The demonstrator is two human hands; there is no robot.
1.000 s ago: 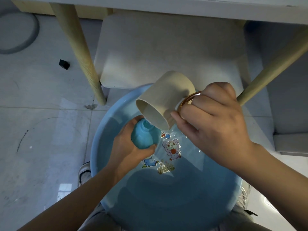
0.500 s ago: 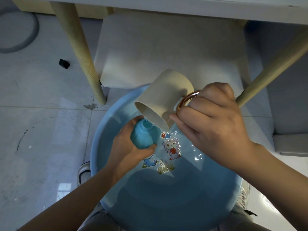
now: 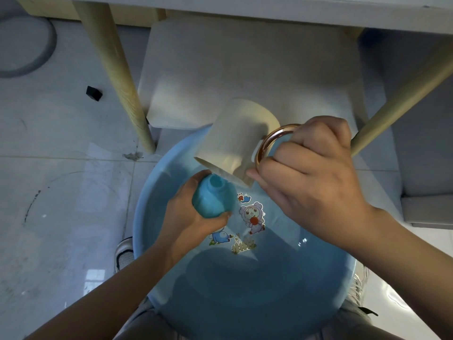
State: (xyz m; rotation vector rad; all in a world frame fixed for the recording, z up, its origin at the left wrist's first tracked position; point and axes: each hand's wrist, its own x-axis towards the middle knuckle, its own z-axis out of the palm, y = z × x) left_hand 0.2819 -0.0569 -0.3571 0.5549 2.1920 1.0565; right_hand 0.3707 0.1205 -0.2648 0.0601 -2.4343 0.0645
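A beige mug (image 3: 235, 141) with a round copper-coloured handle (image 3: 272, 141) hangs tipped over a light blue basin (image 3: 147, 207). Its mouth faces down and left. My right hand (image 3: 311, 180) grips the mug by the handle. Just under the mug's rim, my left hand (image 3: 186, 217) holds a small blue bottle (image 3: 213, 200) upright, its open neck right at the mug's rim. The basin holds water, and cartoon stickers (image 3: 252, 217) show on its bottom.
The basin sits on my lap, with a shoe (image 3: 122, 253) at its left. Two wooden table legs (image 3: 115, 77) slant down on either side, a pale stool seat (image 3: 245, 69) lies beyond the basin, and a small black object (image 3: 94, 93) rests on the tiled floor.
The mug has tipped further, so its mouth now points more downward. The left hand and bottle have barely moved.
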